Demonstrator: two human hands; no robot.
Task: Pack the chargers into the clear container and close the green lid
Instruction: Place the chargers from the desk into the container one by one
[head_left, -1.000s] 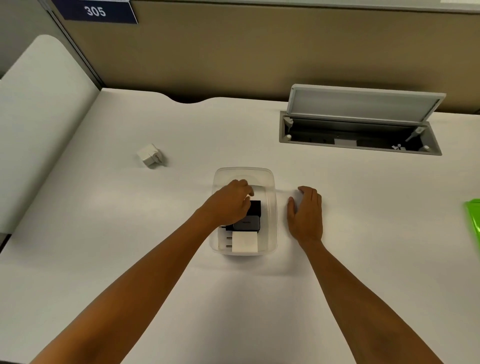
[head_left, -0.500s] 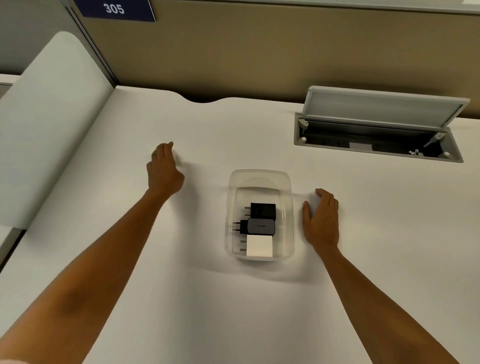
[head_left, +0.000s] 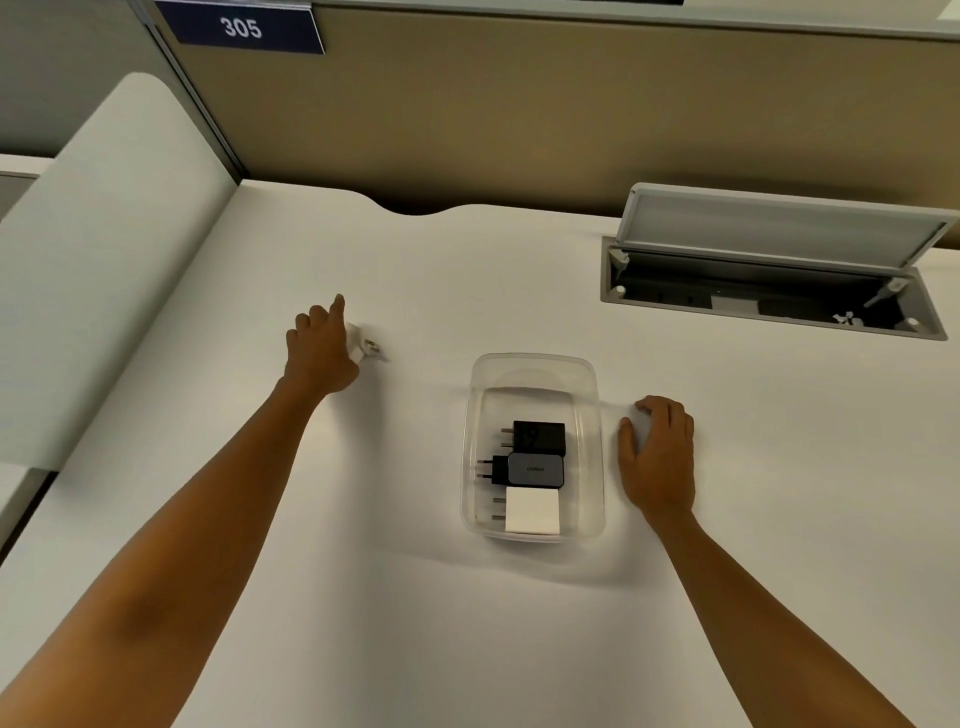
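The clear container (head_left: 533, 368) sits open on the white desk. Inside it lie three chargers in a row: a black one (head_left: 540, 437) farthest, a grey one (head_left: 535, 469) in the middle, a white one (head_left: 532, 512) nearest me. Left of the container, my left hand (head_left: 319, 347) is closed around a small white charger (head_left: 365, 346) on the desk; its prongs stick out to the right. My right hand (head_left: 658, 454) rests palm down on the desk, just beside the container's right wall. The green lid is out of view.
An open cable hatch (head_left: 769, 296) with a raised grey flap is set into the desk at the back right. A beige partition (head_left: 519, 114) runs along the back, with a blue sign reading 305 (head_left: 240, 27). A white side panel (head_left: 98, 249) borders the left.
My left hand left the container, crossed to the left and closed on the small white charger. The view shifted left, so the green lid dropped out of frame. My right hand stayed put.
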